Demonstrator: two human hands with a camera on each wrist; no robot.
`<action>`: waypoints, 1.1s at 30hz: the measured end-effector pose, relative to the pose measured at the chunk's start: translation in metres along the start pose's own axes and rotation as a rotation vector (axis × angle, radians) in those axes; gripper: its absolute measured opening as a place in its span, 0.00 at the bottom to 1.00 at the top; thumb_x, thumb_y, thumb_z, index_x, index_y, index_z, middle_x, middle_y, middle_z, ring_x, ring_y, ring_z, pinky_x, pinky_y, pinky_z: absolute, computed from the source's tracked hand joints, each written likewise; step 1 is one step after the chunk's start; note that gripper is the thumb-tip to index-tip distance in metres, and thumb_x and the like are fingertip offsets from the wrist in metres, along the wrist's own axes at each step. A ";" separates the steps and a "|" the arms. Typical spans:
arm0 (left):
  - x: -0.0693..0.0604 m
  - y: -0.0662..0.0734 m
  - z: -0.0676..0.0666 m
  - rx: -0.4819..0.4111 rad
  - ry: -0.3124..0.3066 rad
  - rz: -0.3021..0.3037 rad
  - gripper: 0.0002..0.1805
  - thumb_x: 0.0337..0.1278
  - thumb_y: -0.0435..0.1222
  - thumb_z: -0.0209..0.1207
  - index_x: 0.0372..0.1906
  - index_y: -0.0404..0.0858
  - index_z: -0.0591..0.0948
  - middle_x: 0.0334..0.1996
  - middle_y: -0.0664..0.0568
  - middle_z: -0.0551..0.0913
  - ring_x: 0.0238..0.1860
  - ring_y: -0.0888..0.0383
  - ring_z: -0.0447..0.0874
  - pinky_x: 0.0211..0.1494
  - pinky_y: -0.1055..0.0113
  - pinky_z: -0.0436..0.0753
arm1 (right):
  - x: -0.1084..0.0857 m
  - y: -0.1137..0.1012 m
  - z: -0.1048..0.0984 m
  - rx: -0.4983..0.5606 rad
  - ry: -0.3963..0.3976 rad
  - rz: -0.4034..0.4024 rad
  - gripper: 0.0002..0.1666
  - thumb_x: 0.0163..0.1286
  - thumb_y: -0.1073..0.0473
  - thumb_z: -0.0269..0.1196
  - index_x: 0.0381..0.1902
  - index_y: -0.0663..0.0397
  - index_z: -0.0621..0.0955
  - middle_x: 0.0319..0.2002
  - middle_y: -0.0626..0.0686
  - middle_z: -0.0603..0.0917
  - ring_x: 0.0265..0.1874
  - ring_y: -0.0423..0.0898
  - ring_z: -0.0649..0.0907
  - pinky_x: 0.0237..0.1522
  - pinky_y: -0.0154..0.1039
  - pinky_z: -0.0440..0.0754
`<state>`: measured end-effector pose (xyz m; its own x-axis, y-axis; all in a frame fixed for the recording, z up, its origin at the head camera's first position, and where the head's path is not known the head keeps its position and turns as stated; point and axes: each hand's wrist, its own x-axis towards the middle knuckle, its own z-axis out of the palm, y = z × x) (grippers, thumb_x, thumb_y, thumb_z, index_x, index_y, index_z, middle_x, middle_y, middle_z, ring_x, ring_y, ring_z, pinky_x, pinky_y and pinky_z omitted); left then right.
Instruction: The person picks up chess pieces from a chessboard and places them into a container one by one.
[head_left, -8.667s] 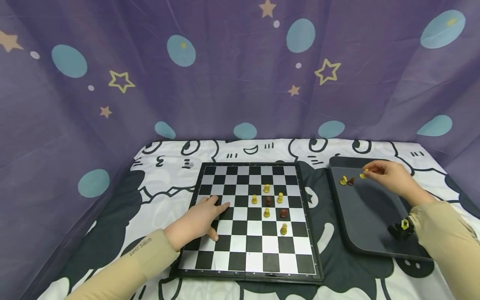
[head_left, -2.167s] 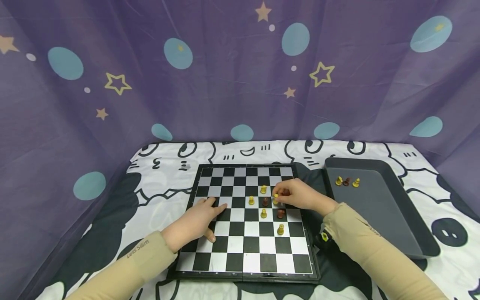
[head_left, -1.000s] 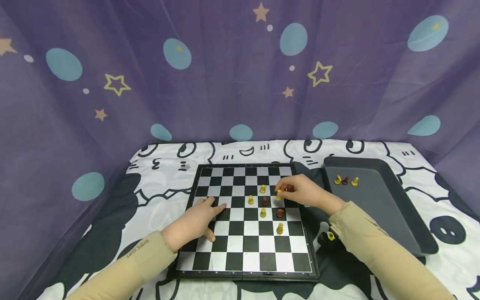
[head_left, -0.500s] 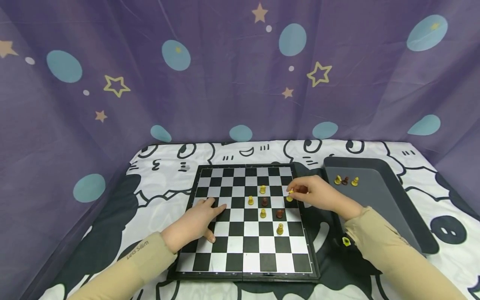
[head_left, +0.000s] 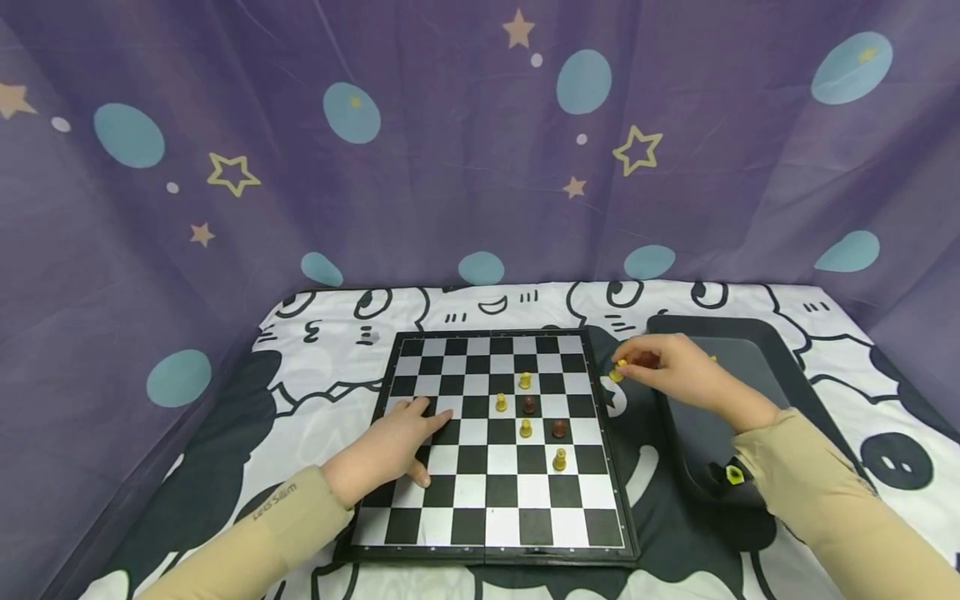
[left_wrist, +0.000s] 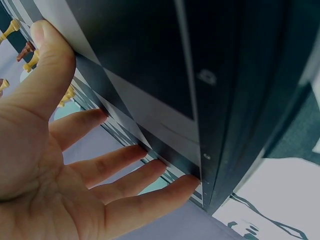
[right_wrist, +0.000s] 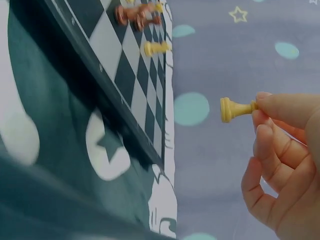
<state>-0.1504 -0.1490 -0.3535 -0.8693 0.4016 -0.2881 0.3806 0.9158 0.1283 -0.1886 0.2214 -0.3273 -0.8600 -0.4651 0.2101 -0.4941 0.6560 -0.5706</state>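
Note:
My right hand [head_left: 675,371] pinches a yellow chess piece [right_wrist: 235,109] by its top between thumb and fingertips. It is in the air over the gap between the chessboard [head_left: 491,552] and the dark tray [head_left: 776,367]. With its fingers spread, my left hand [head_left: 390,442] rests on the board's left side; its fingertips touch the squares in the left wrist view. Several yellow pieces stand on the right half of the board, one of them a yellow piece [head_left: 559,459] nearer the front. Among them are two brown pieces, a rear one [head_left: 529,405] and a front one [head_left: 558,428].
The tray lies right of the board, under my right forearm. A bit of a yellow piece [head_left: 713,358] shows in it past my hand; other pieces there are hidden. A cartoon-print cloth [head_left: 330,333] covers the table, and a purple curtain [head_left: 450,208] hangs behind.
My right hand went from the tray to the board, took the yellow piece right of the rear brown one, and carried it rightward off the board. The left hand has stayed put.

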 end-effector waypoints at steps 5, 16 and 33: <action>0.000 0.000 0.001 0.002 0.001 -0.003 0.52 0.23 0.46 0.73 0.67 0.41 0.70 0.62 0.34 0.68 0.62 0.34 0.66 0.60 0.45 0.73 | -0.003 0.014 -0.014 -0.040 0.036 0.034 0.07 0.63 0.63 0.64 0.39 0.54 0.84 0.29 0.46 0.86 0.28 0.39 0.82 0.30 0.33 0.78; -0.003 0.003 -0.004 0.000 -0.005 -0.004 0.51 0.25 0.45 0.73 0.67 0.40 0.70 0.63 0.33 0.66 0.63 0.35 0.65 0.62 0.46 0.72 | -0.017 0.046 -0.046 -0.106 0.096 0.106 0.07 0.64 0.61 0.63 0.40 0.57 0.83 0.27 0.48 0.84 0.21 0.31 0.76 0.22 0.32 0.73; -0.001 0.000 0.000 0.002 0.004 -0.004 0.52 0.22 0.46 0.73 0.67 0.41 0.70 0.62 0.34 0.68 0.62 0.35 0.66 0.62 0.46 0.72 | -0.038 0.107 -0.061 -0.177 0.154 0.260 0.11 0.66 0.62 0.61 0.40 0.65 0.82 0.30 0.56 0.86 0.25 0.22 0.72 0.27 0.29 0.72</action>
<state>-0.1499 -0.1491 -0.3529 -0.8718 0.3982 -0.2852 0.3778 0.9173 0.1257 -0.2166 0.3452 -0.3482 -0.9625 -0.1823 0.2007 -0.2586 0.8398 -0.4774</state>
